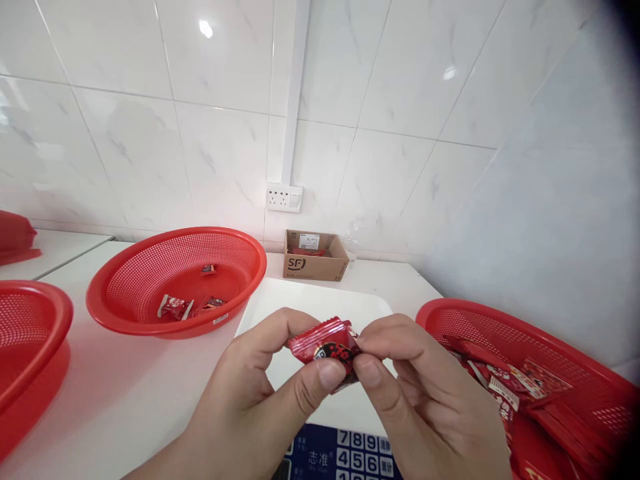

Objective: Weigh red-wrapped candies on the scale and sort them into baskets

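A small red snack packet with a crimped edge and a dark printed oval is held up in the middle of the view. My left hand pinches it between thumb and fingers from the left. From the other side, the thumb and forefinger of my right hand grip its right end. Both hands hover over the white plate of a scale. Below them shows the scale's blue keypad, partly covered by my hands.
A red mesh basket with several packets stands back left, another basket at the left edge. A fuller red basket is on the right. Against the tiled wall sits an open cardboard box, below a socket.
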`<state>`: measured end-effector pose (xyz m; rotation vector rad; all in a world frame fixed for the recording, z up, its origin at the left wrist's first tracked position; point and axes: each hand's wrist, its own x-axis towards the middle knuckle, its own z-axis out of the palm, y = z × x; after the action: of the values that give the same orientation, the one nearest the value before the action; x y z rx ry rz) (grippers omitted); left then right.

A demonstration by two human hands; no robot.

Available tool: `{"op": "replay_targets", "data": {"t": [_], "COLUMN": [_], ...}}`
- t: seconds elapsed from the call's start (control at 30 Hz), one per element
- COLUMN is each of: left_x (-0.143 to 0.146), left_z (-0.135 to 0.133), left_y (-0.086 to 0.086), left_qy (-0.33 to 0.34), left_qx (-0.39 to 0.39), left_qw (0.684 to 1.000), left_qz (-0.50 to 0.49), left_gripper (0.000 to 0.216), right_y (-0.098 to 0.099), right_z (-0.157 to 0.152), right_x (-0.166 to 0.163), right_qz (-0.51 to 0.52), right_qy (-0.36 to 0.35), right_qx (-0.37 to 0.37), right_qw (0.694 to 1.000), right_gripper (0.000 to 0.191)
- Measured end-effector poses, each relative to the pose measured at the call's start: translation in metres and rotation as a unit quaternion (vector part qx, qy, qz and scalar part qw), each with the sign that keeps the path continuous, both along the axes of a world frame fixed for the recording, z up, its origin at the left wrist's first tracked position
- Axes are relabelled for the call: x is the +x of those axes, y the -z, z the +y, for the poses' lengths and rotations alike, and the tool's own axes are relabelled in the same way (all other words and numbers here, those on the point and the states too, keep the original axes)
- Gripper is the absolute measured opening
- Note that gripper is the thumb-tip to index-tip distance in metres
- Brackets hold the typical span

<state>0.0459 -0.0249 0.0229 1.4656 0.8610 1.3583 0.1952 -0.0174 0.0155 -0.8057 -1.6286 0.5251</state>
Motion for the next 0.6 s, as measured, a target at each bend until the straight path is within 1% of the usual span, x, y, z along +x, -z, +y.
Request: {"op": "replay_targets", "data": {"t": [0.1,0.17,0.23,0.3,0.37,0.47,0.53,0.6], "left_x": [0.0005,0.0010,0.0018,0.0028,0.0037,0.0041,0.0039,0.0035], "left_z": [-0.0007,-0.0013,-0.0008,0.0007,0.0024,0.0033,0.0025,0.0016], "left_y": [-0.0013,-0.0013,-0.0005,0.0010,0.0026,0.0047,0.0055,0.0057], "left_qy": [0.029,0.051,0.080,0.095,0.082,0.030,0.010,0.011], "left_qx": [-0.014,-0.018,-0.024,-0.025,-0.004,0.047,0.064,0.070], "left_qw": [0.999,0.998,0.996,0.995,0.997,0.997,0.996,0.996], "left_qz": [0.006,0.014,0.009,0.000,0.015,0.052,0.061,0.060], "left_gripper": [0.012,0.014,0.017,0.020,0.024,0.028,0.028,0.027], "right_y": [0.0003,-0.0001,-0.0006,-0.0007,0.0001,0.0019,0.0026,0.0028], "right_z": [-0.0003,-0.0008,-0.0014,-0.0017,-0.0014,0.0000,0.0006,0.0005], "right_x": [0.0013,0.0017,0.0012,-0.0001,-0.0011,-0.0010,-0.0004,-0.0004], "right_qz": [-0.004,-0.017,-0.030,-0.034,-0.038,-0.048,-0.042,-0.028], "right_qy": [-0.027,-0.033,-0.017,0.016,0.049,0.072,0.051,0.016], "right_qx": [-0.039,-0.047,-0.036,-0.012,0.006,0.019,0.000,-0.041], "right_qw": [0.999,0.998,0.999,0.999,0.998,0.996,0.998,0.999], "right_gripper": [0.017,0.023,0.024,0.024,0.023,0.024,0.025,0.025]}}
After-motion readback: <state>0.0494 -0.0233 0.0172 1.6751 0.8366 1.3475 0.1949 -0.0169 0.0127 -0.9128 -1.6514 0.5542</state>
